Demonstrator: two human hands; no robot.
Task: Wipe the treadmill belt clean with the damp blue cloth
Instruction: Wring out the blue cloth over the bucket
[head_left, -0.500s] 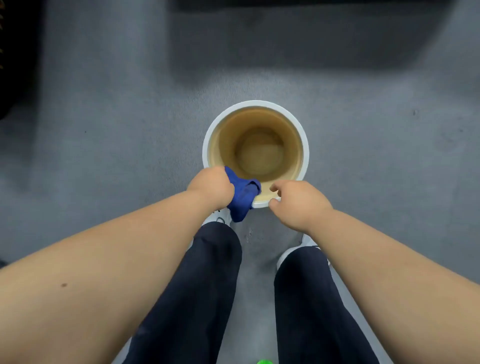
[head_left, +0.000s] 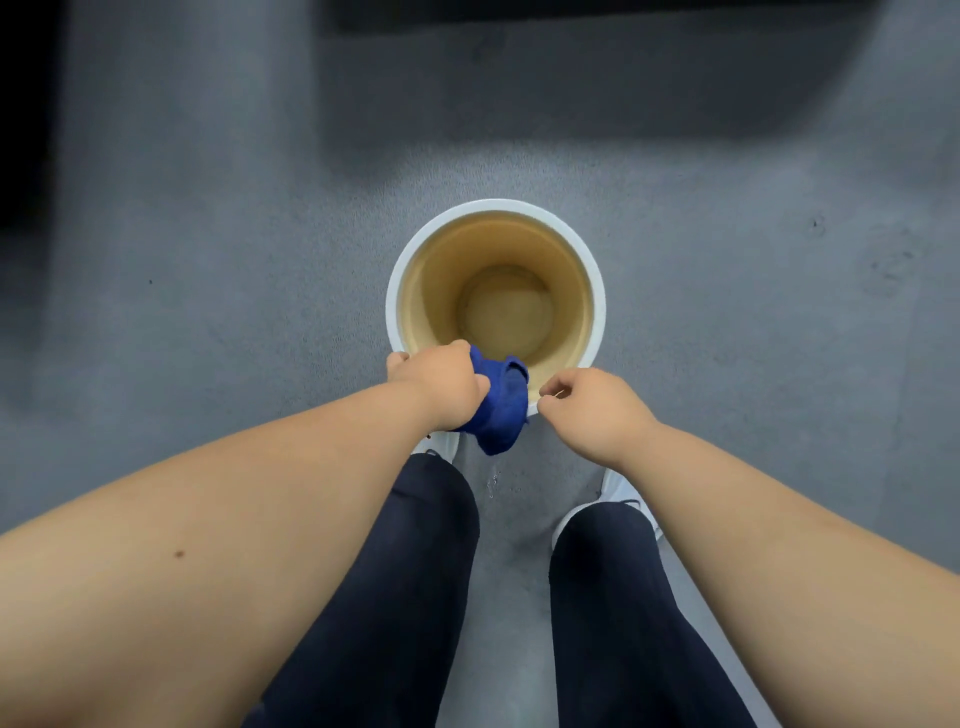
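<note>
While left hand (head_left: 441, 387) grips dripping blue cloth (head_left: 498, 410) at bucket (head_left: 395, 312) rim, right hand (head_left: 592, 410) curls empty.
Risk: unwrung cloth wets floor (head_left: 208, 260), later oversoaks belt.

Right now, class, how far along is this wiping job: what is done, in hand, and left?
Done: the blue cloth looks wet, dripping by the bucket. In hand: the left hand grips it; the right hand holds nothing. Left: all the wiping; the cloth touches no belt yet.
</note>
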